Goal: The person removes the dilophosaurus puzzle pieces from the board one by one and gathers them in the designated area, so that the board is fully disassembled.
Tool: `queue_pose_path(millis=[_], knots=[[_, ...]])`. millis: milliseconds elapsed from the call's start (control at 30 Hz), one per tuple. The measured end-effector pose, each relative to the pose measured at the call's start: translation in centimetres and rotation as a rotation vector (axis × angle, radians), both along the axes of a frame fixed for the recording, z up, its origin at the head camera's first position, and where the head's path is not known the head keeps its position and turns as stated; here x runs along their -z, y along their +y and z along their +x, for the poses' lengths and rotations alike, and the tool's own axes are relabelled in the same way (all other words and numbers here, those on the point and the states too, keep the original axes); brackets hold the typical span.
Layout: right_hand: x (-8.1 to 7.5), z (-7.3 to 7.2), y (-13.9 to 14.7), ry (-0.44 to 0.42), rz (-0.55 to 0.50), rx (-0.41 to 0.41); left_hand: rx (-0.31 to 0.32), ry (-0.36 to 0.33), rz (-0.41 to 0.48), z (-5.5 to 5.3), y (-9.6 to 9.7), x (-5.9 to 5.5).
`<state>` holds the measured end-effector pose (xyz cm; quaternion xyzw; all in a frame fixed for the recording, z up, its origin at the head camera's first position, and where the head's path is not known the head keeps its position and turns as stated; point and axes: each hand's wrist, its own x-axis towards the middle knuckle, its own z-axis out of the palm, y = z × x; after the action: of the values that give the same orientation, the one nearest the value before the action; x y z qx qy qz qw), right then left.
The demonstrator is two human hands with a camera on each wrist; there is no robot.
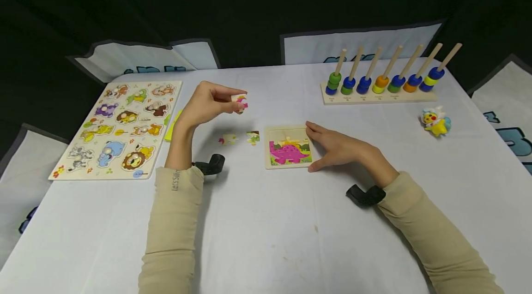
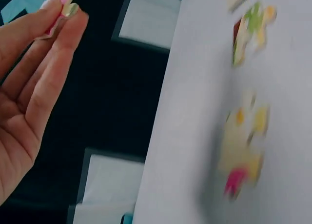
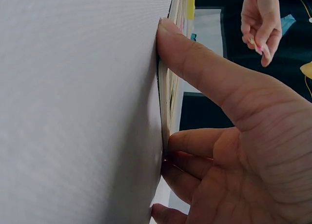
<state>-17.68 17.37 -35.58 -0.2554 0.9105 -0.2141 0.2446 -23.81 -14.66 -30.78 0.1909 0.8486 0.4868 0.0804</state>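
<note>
While the left hand [image 1: 212, 102] is up off the worktop [image 1: 249, 229], its grip is pinched between thumb and fingertips on a small puzzle piece [image 1: 241, 100], whitish with some pink on it. We get a closer look at that pinch in the left wrist view, though the piece is cut off partly by the fingers.

Over on the other side, we've got the right hand [image 1: 338, 146] holding the dinosaur puzzle tray [image 1: 268, 148] by its right end, thumb at the near corner and a fingertip at the far one. The tray lies flat, pink dino showing, with a pale patch along the upper part.

Just left of the tray we see two loose bits, apart from each other: a green and brown piece [image 1: 252, 137] nearer the tray, then a pale yellow piece [image 1: 228, 139] with a touch of pink.

Further left there's a wooden animal puzzle board [image 1: 116, 132], with something yellow-green [image 1: 169, 132] poking out beside it, mostly behind the forearm, so we can't tell what. Far right, we spot a seven-peg bead counter [image 1: 378, 98] and, nearer us, a little yellow figurine [image 1: 435, 122].
</note>
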Motion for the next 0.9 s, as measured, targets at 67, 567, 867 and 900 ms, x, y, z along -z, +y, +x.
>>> queue_pose_path(millis=[67, 567, 867, 900], knots=[[0.0, 0.0, 0.0, 0.004, -0.005, -0.004, 0.01, -0.045, -0.007, 0.1, -1.2, -0.2], [0.1, 0.1, 0.2, 0.002, -0.006, -0.005, 0.041, -0.297, -0.263, 1.7, -7.7, 1.8], [0.1, 0.1, 0.2, -0.003, 0.0, -0.001, 0.017, -0.362, -0.395, 1.5, -7.1, 2.6], [0.1, 0.1, 0.2, -0.002, 0.003, 0.0, 0.01, -0.374, -0.41, 1.5, -7.0, 2.6]])
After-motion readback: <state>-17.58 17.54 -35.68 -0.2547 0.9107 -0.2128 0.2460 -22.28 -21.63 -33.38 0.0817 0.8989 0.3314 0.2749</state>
